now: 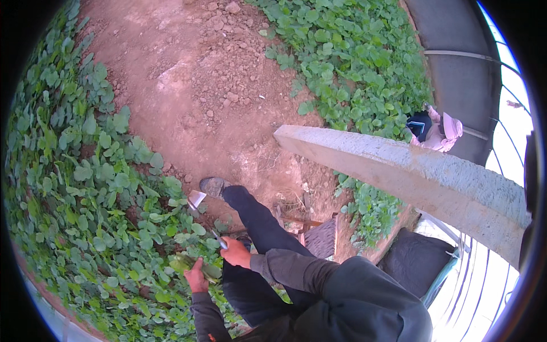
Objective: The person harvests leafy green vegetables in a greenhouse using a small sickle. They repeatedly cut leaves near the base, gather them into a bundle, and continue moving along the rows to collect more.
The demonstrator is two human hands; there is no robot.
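Observation:
My right hand [236,253] is closed around the handle of a small long-shanked hand tool. The tool's flat metal blade [197,199] shows beyond the leaves, near my shoe [214,187]; leaves cover part of the shank. Below and to the left, my left hand [197,277] grips a bunch of leafy greens [183,262], its pale stalk ends pointing towards my legs. Both hands are low over the edge of a dense bed of leafy green plants [102,205].
Bare reddish soil [171,85] runs beside the bed. A slanting concrete post [397,171] crosses the right side. Behind my leg stands a low stool [321,239] with a woven seat. Another person [440,132] in a pink hat crouches by the far plant bed [342,64].

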